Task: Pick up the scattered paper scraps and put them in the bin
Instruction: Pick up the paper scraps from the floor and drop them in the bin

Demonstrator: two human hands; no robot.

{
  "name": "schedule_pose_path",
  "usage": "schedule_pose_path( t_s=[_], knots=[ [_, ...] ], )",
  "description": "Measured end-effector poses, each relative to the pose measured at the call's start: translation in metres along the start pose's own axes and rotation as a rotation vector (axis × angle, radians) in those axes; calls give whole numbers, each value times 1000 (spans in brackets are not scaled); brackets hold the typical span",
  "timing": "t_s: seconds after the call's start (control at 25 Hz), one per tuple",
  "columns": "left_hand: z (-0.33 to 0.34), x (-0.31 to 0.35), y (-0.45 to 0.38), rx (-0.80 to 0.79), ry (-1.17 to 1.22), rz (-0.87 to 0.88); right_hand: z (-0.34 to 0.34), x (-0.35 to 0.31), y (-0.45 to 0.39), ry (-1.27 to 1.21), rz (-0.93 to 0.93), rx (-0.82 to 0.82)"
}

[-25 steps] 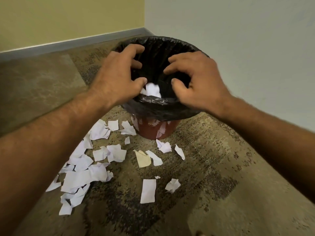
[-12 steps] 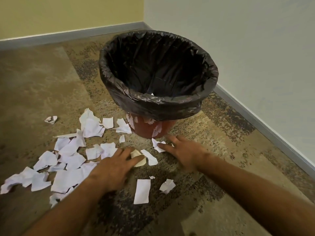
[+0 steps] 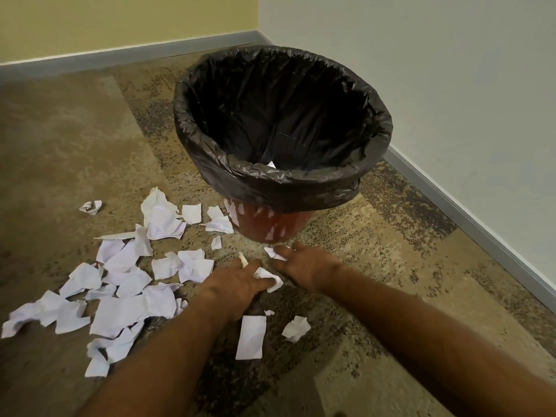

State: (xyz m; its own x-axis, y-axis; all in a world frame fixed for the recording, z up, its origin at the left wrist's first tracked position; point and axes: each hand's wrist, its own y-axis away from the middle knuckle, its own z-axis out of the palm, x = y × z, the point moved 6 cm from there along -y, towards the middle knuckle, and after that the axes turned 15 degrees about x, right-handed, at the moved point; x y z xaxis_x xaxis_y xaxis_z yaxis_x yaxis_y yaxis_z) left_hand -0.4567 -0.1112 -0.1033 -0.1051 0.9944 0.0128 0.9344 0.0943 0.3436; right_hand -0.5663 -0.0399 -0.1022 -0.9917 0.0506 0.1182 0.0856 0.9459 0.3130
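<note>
- Paper scraps point(image 3: 129, 299) are lying mostly on the carpet point(image 3: 60, 145), so the task is looking far from finished.
- Left hand point(image 3: 237, 284) is pressing down on the carpet, its fingers closing over a white scrap point(image 3: 272, 282) that is sticking out beside the knuckles; a yellowish bit point(image 3: 243, 259) is showing at its fingertips.
- Right hand point(image 3: 304, 263) is lying low just beside it, fingertips touching a small white scrap point(image 3: 275, 254) near the bin's foot; whether that grip is actually pinching the paper I cannot tell.
- Near the wrists, a long strip point(image 3: 251, 337) and a crumpled piece point(image 3: 296, 328) are waiting untouched.
- Further left, the big heap is spreading across the carpet, with one crumpled ball point(image 3: 90, 207) lying well apart.
- Bin point(image 3: 270, 227), red under a black liner point(image 3: 282, 188), is standing upright; only a sliver of white paper point(image 3: 270, 164) is peeking above the near rim, so how much is inside is staying hidden.
- Palms and anything beneath them are not visible.
</note>
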Motion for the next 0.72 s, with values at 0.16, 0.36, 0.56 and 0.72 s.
schedule_pose_path(
  t_s=[0.16,0.36,0.56,0.72],
  knots=[
    [0,4,-7,132,25,-10,2,4,-3,5,17,88],
    [8,-1,-11,180,69,-76,12,13,6,-68,111,139],
    [6,-3,-11,231,81,-97,9,23,21,-238,241,243],
    [3,1,-16,245,-19,-71,-5,31,43,-426,356,497]
  ],
)
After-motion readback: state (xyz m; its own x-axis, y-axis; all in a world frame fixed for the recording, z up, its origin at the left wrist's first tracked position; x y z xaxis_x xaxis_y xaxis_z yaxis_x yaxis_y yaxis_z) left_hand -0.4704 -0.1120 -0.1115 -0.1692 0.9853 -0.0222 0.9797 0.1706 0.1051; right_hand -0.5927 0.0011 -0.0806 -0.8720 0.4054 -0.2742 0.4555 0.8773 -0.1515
